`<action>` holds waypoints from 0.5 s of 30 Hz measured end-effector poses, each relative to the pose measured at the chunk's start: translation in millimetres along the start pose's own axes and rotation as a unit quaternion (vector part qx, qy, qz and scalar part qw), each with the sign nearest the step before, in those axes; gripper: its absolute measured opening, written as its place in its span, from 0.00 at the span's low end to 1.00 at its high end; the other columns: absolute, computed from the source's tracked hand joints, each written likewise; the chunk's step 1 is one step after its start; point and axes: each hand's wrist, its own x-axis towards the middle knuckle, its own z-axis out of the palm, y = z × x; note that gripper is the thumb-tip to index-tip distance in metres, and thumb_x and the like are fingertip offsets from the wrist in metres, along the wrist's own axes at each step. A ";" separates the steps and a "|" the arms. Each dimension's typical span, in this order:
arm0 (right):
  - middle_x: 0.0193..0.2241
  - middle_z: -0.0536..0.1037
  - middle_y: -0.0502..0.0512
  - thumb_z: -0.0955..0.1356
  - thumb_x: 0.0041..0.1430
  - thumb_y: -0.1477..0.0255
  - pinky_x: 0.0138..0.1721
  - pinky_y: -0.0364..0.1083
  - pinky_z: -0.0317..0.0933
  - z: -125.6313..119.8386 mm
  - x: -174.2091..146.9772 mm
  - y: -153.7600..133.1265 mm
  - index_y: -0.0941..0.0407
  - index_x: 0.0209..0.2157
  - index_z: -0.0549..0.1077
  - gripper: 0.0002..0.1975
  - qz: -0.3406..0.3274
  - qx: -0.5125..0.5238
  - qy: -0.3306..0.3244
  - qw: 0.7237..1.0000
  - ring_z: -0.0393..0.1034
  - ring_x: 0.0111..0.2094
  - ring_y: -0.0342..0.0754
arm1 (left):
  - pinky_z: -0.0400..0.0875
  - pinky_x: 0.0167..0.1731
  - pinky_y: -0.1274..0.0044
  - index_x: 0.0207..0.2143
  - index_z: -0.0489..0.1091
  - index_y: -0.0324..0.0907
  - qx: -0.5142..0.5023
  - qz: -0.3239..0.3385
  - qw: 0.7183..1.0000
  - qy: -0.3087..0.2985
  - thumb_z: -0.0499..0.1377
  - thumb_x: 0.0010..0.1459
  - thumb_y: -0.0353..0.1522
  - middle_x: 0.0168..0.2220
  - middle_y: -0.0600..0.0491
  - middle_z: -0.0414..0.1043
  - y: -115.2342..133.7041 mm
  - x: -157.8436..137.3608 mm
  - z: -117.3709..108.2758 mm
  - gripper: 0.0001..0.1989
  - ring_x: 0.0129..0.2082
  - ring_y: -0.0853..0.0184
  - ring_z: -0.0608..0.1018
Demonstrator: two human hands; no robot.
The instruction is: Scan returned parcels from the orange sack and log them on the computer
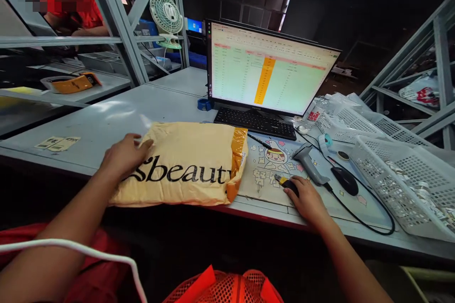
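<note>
So the person's got the left hand (124,156) flat on the near-left end of a yellow padded mailer (185,165), fingers spread and resting on top, not gripping, just pinning it. The mailer lies flat at the near edge of the grey table (117,113), right in front of the keyboard (256,123) and monitor (266,73), with its orange flap end touching the cartoon desk mat (273,170).

The right hand (307,201) is curled over a small dark thing with a yellow tip (286,183) on the mat. It could be a cutter or a marker, too small to tell, and whether the fingers have actually closed on it is hard to say. The barcode scanner (309,163) lies just beside that hand, and the black mouse (344,181) is a bit further right with its cable looping toward the white baskets (401,184).

Tips for whoever does this kind of work: the flat palm is good, it probably stops the mailer sliding on that smooth table. Pick the little tool up well clear of the scanner cord, and keep the left fingers away from the flap end.
</note>
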 end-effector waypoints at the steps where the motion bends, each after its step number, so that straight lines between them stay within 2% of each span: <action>1: 0.61 0.77 0.69 0.63 0.73 0.61 0.67 0.59 0.63 1.1 1.3 -0.3 0.60 0.59 0.76 0.23 0.005 0.011 0.011 1.000 0.70 0.64 0.64 | 0.68 0.63 0.51 0.68 0.63 0.25 0.032 0.031 0.999 0.030 0.48 0.74 0.51 0.62 0.35 0.73 1.2 -0.2 -2.9 0.39 0.63 0.39 0.75; 2: 0.60 0.78 0.70 0.62 0.73 0.62 0.66 0.59 0.64 -0.3 4.1 -1.7 0.61 0.58 0.75 0.23 0.011 0.024 0.021 0.999 0.72 0.62 0.65 | 0.64 0.67 0.51 0.70 0.60 0.26 0.039 0.062 0.996 0.040 0.49 0.73 0.51 0.67 0.34 0.68 3.7 -1.7 -3.3 0.40 0.67 0.39 0.71; 4: 0.58 0.79 0.72 0.61 0.73 0.62 0.62 0.60 0.67 -10.6 12.9 -9.2 0.62 0.59 0.74 0.24 0.010 0.058 0.047 0.997 0.75 0.58 0.65 | 0.56 0.72 0.56 0.73 0.59 0.29 0.024 0.139 0.990 0.016 0.50 0.72 0.50 0.74 0.36 0.60 11.8 -6.8 3.8 0.40 0.73 0.43 0.64; 7: 0.57 0.80 0.70 0.59 0.74 0.60 0.59 0.58 0.68 -39.6 31.7 -38.6 0.60 0.59 0.73 0.24 -0.067 0.119 0.077 0.988 0.76 0.56 0.63 | 0.51 0.76 0.61 0.72 0.63 0.31 0.018 0.242 0.968 -0.058 0.53 0.68 0.49 0.77 0.38 0.55 27.3 -14.4 28.4 0.39 0.77 0.48 0.58; 9: 0.57 0.80 0.67 0.60 0.75 0.58 0.59 0.56 0.68 -59.5 45.4 -71.4 0.58 0.59 0.73 0.24 -0.148 0.143 0.072 0.976 0.76 0.56 0.61 | 0.55 0.74 0.61 0.66 0.71 0.34 0.016 0.260 0.963 -0.073 0.52 0.69 0.47 0.73 0.39 0.65 36.3 -18.2 44.2 0.33 0.75 0.50 0.64; 12: 0.53 0.82 0.65 0.60 0.77 0.57 0.53 0.52 0.67 -77.4 64.0 -131.1 0.57 0.57 0.75 0.23 -0.238 0.123 0.026 0.963 0.77 0.52 0.58 | 0.69 0.63 0.66 0.51 0.79 0.40 0.008 0.243 0.969 -0.034 0.51 0.71 0.43 0.57 0.41 0.81 46.2 -24.8 54.7 0.23 0.60 0.52 0.79; 15: 0.48 0.83 0.62 0.62 0.77 0.58 0.46 0.49 0.65 -79.5 78.8 -185.6 0.57 0.53 0.77 0.20 -0.294 0.084 -0.022 0.952 0.77 0.46 0.55 | 0.72 0.52 0.68 0.41 0.78 0.42 0.005 0.237 0.971 0.027 0.52 0.72 0.41 0.45 0.42 0.83 53.4 -33.5 50.5 0.18 0.50 0.53 0.81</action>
